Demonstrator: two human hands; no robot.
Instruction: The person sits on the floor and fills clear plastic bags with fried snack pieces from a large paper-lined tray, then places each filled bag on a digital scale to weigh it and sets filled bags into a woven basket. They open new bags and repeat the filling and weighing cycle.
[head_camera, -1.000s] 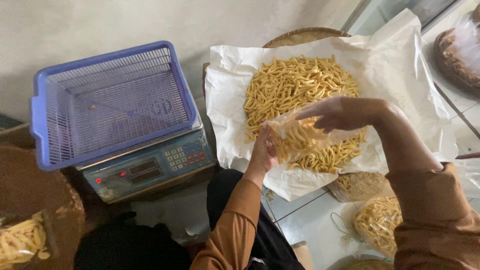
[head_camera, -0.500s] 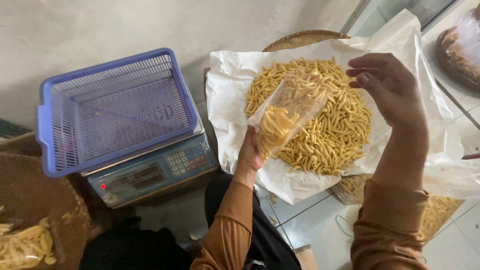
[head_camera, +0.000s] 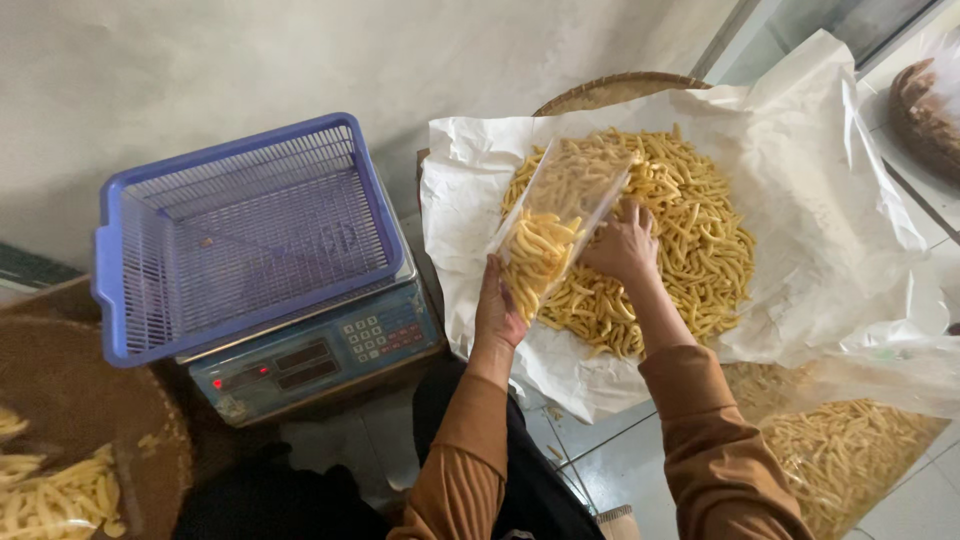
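My left hand (head_camera: 497, 312) grips the lower part of a clear plastic bag (head_camera: 556, 222), partly filled with yellow stick snacks, held tilted over a pile. My right hand (head_camera: 624, 245) rests palm down on the pile of yellow stick snacks (head_camera: 690, 235), just beside the bag's side, fingers curled into the sticks. The pile lies on white paper (head_camera: 800, 170) spread over a round woven tray (head_camera: 610, 90). Whether the right hand holds any sticks is hidden.
A blue plastic basket (head_camera: 240, 235) sits on a digital weighing scale (head_camera: 320, 360) at the left. A brown woven tray with a few sticks (head_camera: 60, 470) is at the lower left. A filled clear bag of sticks (head_camera: 850, 450) lies at the lower right.
The right hand came down from above the pile onto the sticks next to the bag. The left hand kept holding the bag, now more upright and nearer the pile's left side.
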